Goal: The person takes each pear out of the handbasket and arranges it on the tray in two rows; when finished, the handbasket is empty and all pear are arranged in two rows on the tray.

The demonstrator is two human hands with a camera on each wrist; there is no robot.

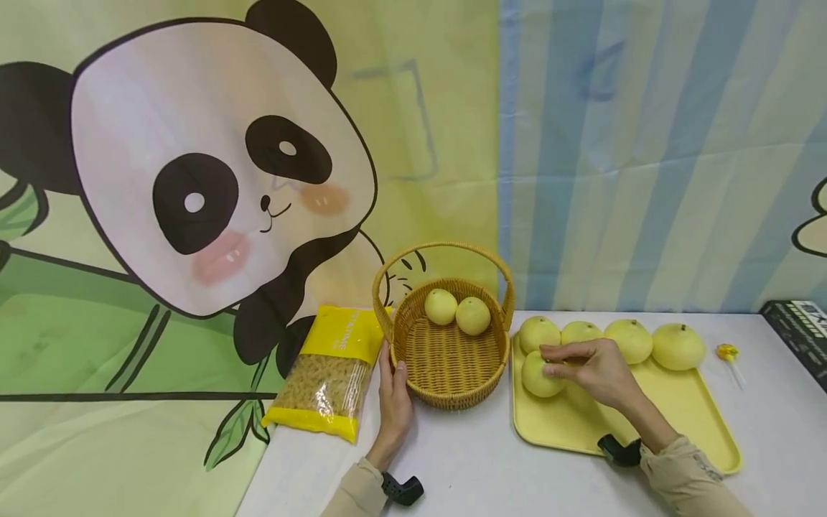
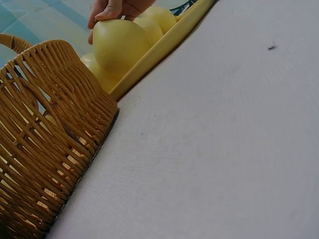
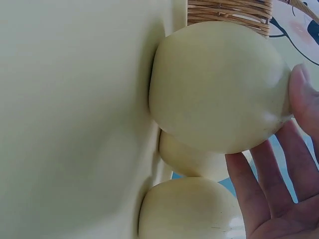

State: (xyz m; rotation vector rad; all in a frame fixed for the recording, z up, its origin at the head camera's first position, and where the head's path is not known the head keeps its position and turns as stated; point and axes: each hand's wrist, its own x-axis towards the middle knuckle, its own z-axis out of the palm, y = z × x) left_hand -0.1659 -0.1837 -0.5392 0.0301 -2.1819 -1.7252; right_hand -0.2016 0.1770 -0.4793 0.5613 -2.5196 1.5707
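Observation:
My right hand (image 1: pixel 602 370) pinches the top of a pale yellow pear (image 1: pixel 541 376) near its stem, thumb on one side and fingers on the other. In the right wrist view the held pear (image 3: pixel 219 87) touches the tray, with other pears (image 3: pixel 192 211) close by. More pears (image 1: pixel 628 342) line the back of the yellow tray (image 1: pixel 672 424). Against the left side of the wicker basket (image 1: pixel 452 366) rests my left hand (image 1: pixel 394 409), its fingers straight. Two pears (image 1: pixel 473 316) lie inside the basket. The left wrist view shows the basket wall (image 2: pixel 55 134) but not the left hand.
Left of the basket lies a yellow bag of pasta (image 1: pixel 329 373). A wrapped lollipop (image 1: pixel 729 354) is right of the tray, and a black box (image 1: pixel 797 341) sits at the far right. A panda-printed curtain (image 1: pixel 226 93) hangs behind the white table (image 1: pixel 478 459).

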